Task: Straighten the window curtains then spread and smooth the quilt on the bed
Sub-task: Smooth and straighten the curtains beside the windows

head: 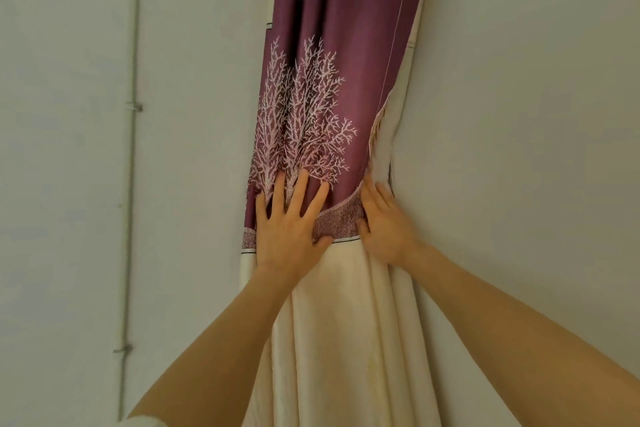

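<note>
Left hand [290,222] flat with fingers spread; right hand [384,222] seemingly pinching, fingertips hidden.

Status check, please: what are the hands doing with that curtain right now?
Left hand flat, fingers spread on curtain. Right hand gripping its right edge fold. Curtain bunched against wall. Nothing in the way.

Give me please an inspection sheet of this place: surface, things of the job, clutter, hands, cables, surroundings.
Surface: pale wall behind the curtain, bare on the right side.
Job's things: curtain, cream with a purple band and white tree pattern, gathered in folds; no quilt or bed in view.
Clutter: nothing seen.
Hands: left hand flat on the purple band, fingers spread; right hand at the curtain's right edge, fingers tucked into a fold, grip unclear.
Cables: thin pipe or cable runs down the wall on the left, held by clips.
Surroundings: only wall; no window visible.
</note>
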### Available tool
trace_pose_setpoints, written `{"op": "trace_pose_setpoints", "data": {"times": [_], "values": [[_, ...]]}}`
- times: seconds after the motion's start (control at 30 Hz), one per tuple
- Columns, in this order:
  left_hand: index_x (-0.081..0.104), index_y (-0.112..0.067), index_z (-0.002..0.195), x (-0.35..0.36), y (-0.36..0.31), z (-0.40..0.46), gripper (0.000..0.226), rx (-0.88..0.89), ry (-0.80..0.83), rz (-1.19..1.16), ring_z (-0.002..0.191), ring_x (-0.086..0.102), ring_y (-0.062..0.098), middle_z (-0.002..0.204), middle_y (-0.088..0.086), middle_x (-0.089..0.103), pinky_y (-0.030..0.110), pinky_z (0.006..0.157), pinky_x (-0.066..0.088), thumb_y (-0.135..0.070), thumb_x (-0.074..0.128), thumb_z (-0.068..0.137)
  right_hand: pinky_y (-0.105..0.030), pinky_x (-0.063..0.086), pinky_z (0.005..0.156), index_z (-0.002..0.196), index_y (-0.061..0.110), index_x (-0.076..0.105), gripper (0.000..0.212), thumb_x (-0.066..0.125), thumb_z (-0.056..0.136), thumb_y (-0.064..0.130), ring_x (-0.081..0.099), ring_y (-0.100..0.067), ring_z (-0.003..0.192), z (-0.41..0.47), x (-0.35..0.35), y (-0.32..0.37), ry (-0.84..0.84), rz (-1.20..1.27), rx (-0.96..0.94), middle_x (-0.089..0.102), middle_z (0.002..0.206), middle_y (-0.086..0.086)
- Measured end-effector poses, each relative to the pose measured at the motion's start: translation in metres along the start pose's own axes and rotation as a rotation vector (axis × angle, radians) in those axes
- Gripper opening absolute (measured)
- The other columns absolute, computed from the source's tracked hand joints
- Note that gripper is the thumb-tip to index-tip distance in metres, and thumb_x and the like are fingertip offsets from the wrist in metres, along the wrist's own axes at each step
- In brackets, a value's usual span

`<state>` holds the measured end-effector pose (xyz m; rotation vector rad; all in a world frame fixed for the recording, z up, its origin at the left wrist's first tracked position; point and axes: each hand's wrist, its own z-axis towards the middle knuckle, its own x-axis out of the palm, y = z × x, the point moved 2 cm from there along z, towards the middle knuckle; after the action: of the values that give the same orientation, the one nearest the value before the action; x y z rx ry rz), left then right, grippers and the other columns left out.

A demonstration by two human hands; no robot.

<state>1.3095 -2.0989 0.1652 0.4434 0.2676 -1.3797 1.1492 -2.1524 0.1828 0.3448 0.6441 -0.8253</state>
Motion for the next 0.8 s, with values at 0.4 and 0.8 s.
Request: {"op": "trace_pose_setpoints", "data": {"times": [0.4,0.8], "values": [[0.008,-0.033,0.149,-0.081,-0.069,-0.068,0.069,-0.033,0.114,-0.092,0.144,-0.009,0.040,0.159,0.007,-0.010,0.061,0.112,0.005,-0.054,0.041,0.091,-0.033,0.034,0.107,0.139,0.009,0.036,0.053,0.043,0.087,0.006,0.039,-0.023,0.130,-0.161,-0.076,0.037,-0.130,0.070,0.173,0.043,0.143,-0.008],[0.058,-0.002,0.118,-0.198,-0.189,-0.145,0.046,0.032,0.015,-0.428,0.122,0.043,0.037,0.136,0.020,0.045,0.045,0.093,0.041,-0.034,0.054,0.085,-0.063,0.021,0.107,0.124,0.005,0.056,0.046,0.054,0.078,0.008,0.043,-0.035,0.130,-0.318,-0.246,0.045,-0.124,-0.678,0.092,0.054,0.133,-0.017]]}}
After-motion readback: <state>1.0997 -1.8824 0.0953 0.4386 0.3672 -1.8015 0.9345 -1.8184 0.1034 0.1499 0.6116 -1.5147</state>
